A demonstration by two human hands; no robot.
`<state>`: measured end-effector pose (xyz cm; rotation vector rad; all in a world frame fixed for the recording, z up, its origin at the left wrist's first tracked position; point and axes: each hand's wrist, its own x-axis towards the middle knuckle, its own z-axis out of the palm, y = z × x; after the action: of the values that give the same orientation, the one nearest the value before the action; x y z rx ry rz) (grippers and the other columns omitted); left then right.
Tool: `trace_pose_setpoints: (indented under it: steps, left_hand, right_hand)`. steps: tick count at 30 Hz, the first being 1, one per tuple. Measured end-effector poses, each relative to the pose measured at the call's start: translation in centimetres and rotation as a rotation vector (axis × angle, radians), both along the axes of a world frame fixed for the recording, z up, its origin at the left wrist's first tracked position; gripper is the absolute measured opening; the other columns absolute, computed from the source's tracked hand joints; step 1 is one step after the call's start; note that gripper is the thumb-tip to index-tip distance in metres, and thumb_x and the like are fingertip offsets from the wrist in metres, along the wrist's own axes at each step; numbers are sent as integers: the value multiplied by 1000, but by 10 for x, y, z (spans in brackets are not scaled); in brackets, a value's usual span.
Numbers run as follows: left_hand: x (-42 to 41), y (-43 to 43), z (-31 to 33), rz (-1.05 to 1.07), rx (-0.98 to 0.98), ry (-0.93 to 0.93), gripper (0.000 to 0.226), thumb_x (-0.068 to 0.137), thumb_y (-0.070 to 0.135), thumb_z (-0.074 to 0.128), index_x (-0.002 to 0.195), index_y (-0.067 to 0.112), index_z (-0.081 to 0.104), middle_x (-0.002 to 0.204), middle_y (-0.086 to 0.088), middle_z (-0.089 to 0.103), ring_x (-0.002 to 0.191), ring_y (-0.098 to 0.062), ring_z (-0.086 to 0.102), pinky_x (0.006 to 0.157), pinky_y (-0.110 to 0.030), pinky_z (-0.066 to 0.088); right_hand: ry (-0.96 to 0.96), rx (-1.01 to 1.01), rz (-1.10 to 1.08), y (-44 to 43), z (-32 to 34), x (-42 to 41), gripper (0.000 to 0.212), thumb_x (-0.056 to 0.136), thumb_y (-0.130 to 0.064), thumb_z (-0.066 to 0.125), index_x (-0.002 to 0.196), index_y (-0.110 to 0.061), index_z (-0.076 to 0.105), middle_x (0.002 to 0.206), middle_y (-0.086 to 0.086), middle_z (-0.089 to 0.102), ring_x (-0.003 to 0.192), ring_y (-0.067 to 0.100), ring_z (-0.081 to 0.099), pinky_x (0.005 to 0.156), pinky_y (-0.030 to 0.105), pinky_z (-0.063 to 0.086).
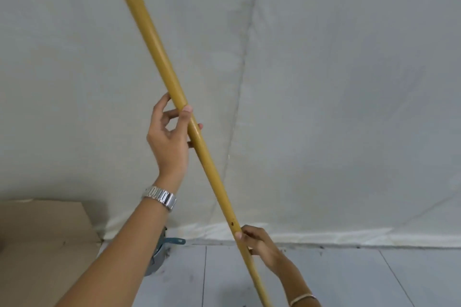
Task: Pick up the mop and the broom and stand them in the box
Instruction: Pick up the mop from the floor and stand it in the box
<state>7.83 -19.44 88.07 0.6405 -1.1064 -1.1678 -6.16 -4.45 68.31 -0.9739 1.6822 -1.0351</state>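
Both-handed: left hand (169,137) and right hand (262,244) clasp tilted yellow handle (159,50); grey floor (349,279), white fabric wall (349,82).

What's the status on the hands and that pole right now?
Left hand and right hand both gripping the long yellow wooden pole, tilted. Brown cardboard box lower left. Nothing blocking.

box (45,244) left, pole (159,57) perhaps before wall (349,82)
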Motion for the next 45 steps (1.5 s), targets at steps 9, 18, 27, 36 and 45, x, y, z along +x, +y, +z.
trace_pose_setpoints:
  steps: [9, 18, 27, 36, 45]
  left_hand:
    - [119, 14, 112, -16, -254, -128, 37, 84, 19, 69, 118, 25, 55, 89, -3, 68, 64, -26, 72, 42, -27, 52]
    - [288, -4, 179, -33, -328, -186, 41, 85, 18, 68, 123, 18, 53, 99, -16, 68, 70, -28, 73, 49, -33, 55]
    - [409, -49, 208, -61, -340, -251, 34, 86, 15, 66, 117, 20, 53, 99, -10, 62, 72, -29, 73, 52, -36, 57]
    - [465, -152, 186, 3, -296, -303, 34, 84, 15, 69, 116, 18, 56, 95, -4, 63, 70, -29, 72, 48, -30, 53]
    - [543, -273, 162, 34, -247, -339, 33, 85, 13, 67, 114, 20, 55, 95, -1, 64, 69, -27, 73, 49, -31, 55]
  right_hand:
    - [-121, -160, 145, -52, 69, 131, 25, 79, -41, 57, 75, -16, 56, 81, 8, 50, 81, 19, 55, 78, 31, 50]
    - [-167, -259, 220, -113, 127, 294, 22, 77, -35, 59, 74, -14, 52, 78, 7, 51, 79, 20, 53, 71, 30, 50]
    - [-177, -358, 293, -181, 154, 411, 2, 82, -12, 64, 83, -11, 63, 73, 0, 62, 74, 14, 65, 82, 42, 57]
    - [-246, -361, 375, -295, 140, 478, 19, 72, 10, 68, 80, -8, 66, 69, -1, 69, 68, 17, 68, 67, 29, 61]
    - [-272, -307, 454, -415, 117, 553, 25, 70, 18, 64, 76, -6, 65, 59, -5, 70, 60, 10, 67, 59, 21, 58]
